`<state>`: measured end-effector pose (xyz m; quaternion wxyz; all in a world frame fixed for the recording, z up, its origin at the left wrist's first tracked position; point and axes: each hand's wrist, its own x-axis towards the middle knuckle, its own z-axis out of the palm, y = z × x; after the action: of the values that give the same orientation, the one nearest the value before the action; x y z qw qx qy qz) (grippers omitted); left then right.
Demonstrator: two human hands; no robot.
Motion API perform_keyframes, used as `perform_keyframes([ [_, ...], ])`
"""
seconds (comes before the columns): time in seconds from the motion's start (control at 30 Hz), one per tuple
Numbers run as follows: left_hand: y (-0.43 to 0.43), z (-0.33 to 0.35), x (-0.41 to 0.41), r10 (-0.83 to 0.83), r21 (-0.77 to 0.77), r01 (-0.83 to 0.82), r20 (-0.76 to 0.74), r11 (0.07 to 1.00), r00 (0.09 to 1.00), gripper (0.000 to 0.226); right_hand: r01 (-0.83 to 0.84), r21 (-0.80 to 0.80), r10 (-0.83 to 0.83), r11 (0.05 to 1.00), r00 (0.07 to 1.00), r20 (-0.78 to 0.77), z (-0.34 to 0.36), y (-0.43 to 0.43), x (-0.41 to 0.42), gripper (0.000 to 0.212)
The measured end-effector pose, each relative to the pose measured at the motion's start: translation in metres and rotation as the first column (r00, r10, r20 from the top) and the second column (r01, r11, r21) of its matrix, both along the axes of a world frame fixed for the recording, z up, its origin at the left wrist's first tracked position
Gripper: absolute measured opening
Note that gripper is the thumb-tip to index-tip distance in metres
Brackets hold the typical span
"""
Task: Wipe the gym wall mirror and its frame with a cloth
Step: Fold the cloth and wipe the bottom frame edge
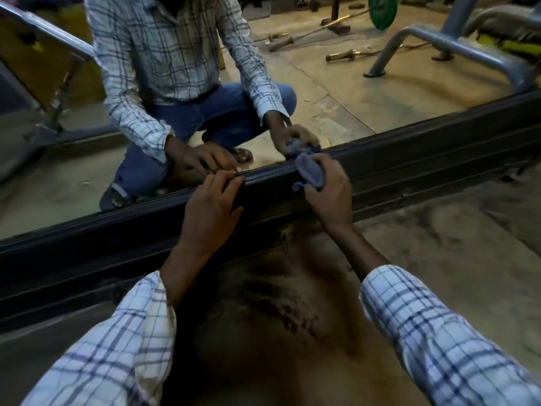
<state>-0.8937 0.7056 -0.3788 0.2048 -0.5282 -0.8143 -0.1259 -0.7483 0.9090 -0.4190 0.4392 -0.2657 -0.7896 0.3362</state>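
The wall mirror (336,92) fills the upper half of the head view, with its dark bottom frame (424,148) running diagonally from lower left to upper right. My right hand (328,191) grips a bunched blue-grey cloth (310,171) and presses it on the frame's top edge, right at the glass. My left hand (210,212) rests on the frame to the left of it, its fingertips hooked over the upper edge. Both hands and the cloth show again as reflections in the glass.
The mirror reflects a crouching person in a checked shirt, a grey machine frame (439,45), a green weight plate (382,10) and bars on the floor. Below the mirror's frame lies a dusty concrete floor (439,244) with a dark stain between my arms.
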Motion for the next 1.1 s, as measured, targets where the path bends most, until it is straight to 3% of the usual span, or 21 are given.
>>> perform_keyframes([
  [0.07, 0.007, 0.008, 0.003, -0.01, -0.024, 0.01, -0.005, 1.0, 1.0, 0.067, 0.084, -0.072, -0.087, 0.994, 0.996, -0.034, 0.001, 0.011, 0.005, 0.044],
  [0.2, 0.026, 0.016, 0.014, -0.028, -0.091, 0.028, -0.005, 0.995, 1.0, 0.065, -0.201, 0.098, 0.192, 0.975, 0.977, 0.093, 0.001, 0.023, 0.011, 0.049],
  [0.33, 0.048, 0.023, 0.028, -0.041, -0.134, 0.043, 0.018, 0.99, 0.999, 0.063, 0.039, -0.065, -0.039, 0.997, 0.999, 0.009, 0.003, 0.049, 0.027, 0.047],
  [0.47, 0.076, 0.034, 0.037, -0.081, -0.183, 0.085, 0.025, 0.98, 0.996, 0.061, -0.118, 0.055, 0.108, 0.991, 0.981, 0.16, 0.006, 0.07, 0.041, 0.049],
  [0.6, 0.096, 0.038, 0.043, -0.119, -0.221, 0.117, 0.005, 0.968, 0.993, 0.066, 0.11, -0.046, -0.103, 0.993, 0.986, 0.13, 0.009, 0.102, 0.067, 0.049],
  [0.77, 0.096, 0.023, 0.049, -0.072, -0.208, 0.071, 0.004, 0.976, 0.997, 0.078, -0.088, 0.036, 0.077, 0.996, 0.969, 0.235, 0.013, 0.124, 0.074, 0.051],
  [0.93, 0.119, 0.022, 0.058, -0.056, -0.155, 0.057, 0.01, 0.986, 0.998, 0.07, 0.128, -0.138, -0.125, 0.982, 0.992, 0.029, 0.003, 0.123, 0.075, 0.048],
  [1.07, 0.149, 0.017, 0.074, -0.1, -0.143, 0.099, -0.001, 0.985, 0.995, 0.071, -0.137, 0.018, 0.133, 0.99, 0.979, 0.155, -0.005, 0.103, 0.068, 0.058],
  [1.1, 0.156, 0.016, 0.077, -0.106, -0.134, 0.104, -0.008, 0.985, 0.994, 0.071, -0.141, 0.035, 0.133, 0.989, 0.976, 0.172, -0.004, 0.106, 0.07, 0.057],
])
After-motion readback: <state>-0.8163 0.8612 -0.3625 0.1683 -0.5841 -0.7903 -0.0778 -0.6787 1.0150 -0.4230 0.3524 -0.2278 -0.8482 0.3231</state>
